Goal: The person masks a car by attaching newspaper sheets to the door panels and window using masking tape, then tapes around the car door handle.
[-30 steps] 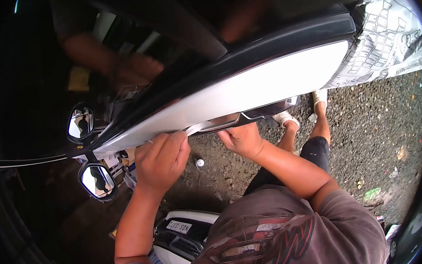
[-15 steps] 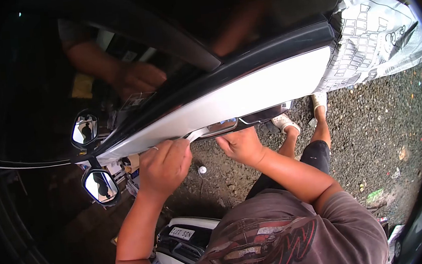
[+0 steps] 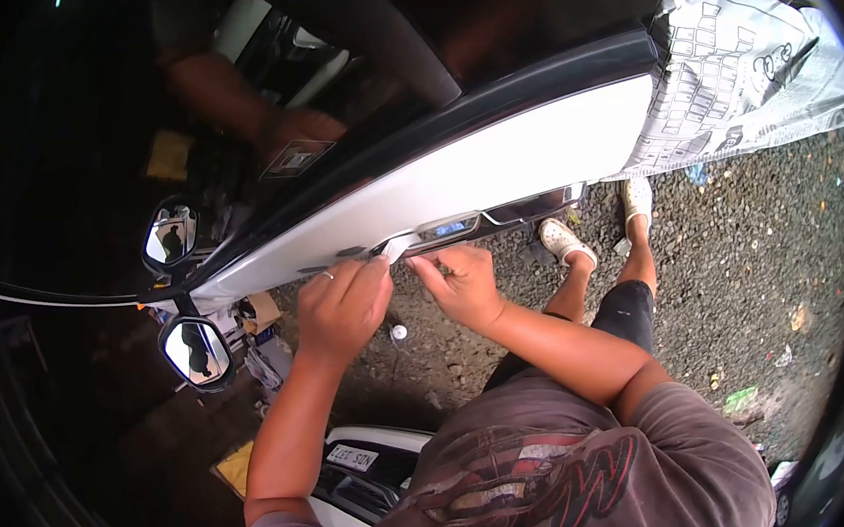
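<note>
A white strip that looks like masking tape point(image 3: 399, 246) lies across the end of the dark, glossy door handle point(image 3: 523, 210) on a white car door point(image 3: 523, 154). My left hand point(image 3: 343, 305), with a ring on one finger, pinches the strip's lower end between thumb and fingers. Just to its right is my right hand point(image 3: 461, 288), its fingers curled and its thumb pointing toward the strip, close under the handle. The tips of its fingers are partly hidden, so what they hold cannot be made out.
Above the door is a dark window point(image 3: 327, 91) with reflections. A side mirror point(image 3: 195, 354) juts out at left. Printed plastic sheeting point(image 3: 727, 76) covers the car at right. Behind me stands a white vehicle with a plate point(image 3: 352, 457). Gravel point(image 3: 724, 267) lies underfoot, with a small white object point(image 3: 399, 333).
My right hand has moved left along the handle, closer to my left hand. My left hand has shifted slightly right and up, and less of the strip shows.
</note>
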`<state>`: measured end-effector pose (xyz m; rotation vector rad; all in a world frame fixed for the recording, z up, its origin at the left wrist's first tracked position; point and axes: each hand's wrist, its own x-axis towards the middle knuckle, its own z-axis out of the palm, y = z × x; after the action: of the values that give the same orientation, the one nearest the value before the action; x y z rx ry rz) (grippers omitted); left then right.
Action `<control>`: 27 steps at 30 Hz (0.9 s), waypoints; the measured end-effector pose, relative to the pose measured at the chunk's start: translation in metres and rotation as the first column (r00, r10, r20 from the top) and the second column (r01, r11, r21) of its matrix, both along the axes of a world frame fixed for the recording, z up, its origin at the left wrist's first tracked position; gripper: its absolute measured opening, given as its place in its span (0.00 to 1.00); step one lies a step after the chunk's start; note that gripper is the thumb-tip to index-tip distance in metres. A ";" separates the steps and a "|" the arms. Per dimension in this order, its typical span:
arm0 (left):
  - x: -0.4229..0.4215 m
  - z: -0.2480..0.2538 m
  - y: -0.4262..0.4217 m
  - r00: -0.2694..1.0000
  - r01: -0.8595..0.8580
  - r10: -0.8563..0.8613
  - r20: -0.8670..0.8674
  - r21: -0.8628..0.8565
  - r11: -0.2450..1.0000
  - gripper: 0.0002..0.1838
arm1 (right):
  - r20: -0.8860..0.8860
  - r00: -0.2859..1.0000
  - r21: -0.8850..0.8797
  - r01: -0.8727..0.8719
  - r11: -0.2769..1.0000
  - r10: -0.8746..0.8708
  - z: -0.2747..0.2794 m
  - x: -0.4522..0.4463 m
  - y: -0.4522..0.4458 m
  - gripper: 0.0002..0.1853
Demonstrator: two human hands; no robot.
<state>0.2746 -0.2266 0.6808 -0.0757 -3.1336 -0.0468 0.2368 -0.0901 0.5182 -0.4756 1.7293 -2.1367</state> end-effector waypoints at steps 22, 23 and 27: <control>0.057 -0.028 0.032 0.968 -0.251 0.250 0.013 0.050 0.967 0.28 | 0.679 0.549 -0.323 -0.373 0.870 0.487 0.028 -0.021 0.058 0.22; 0.068 -0.033 0.028 0.964 -0.262 0.265 -0.017 0.109 0.959 0.28 | 0.490 0.729 -0.127 -0.483 0.867 0.478 0.047 -0.026 0.067 0.23; 0.095 -0.070 0.043 0.572 -0.739 0.666 0.480 0.653 0.165 0.23 | 0.045 0.844 0.361 -0.512 0.779 0.534 0.125 -0.063 0.073 0.34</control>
<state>0.3696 -0.1840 0.6107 1.4146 -2.4387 -1.4758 0.1743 -0.0171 0.6432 -0.8091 1.7102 -1.3895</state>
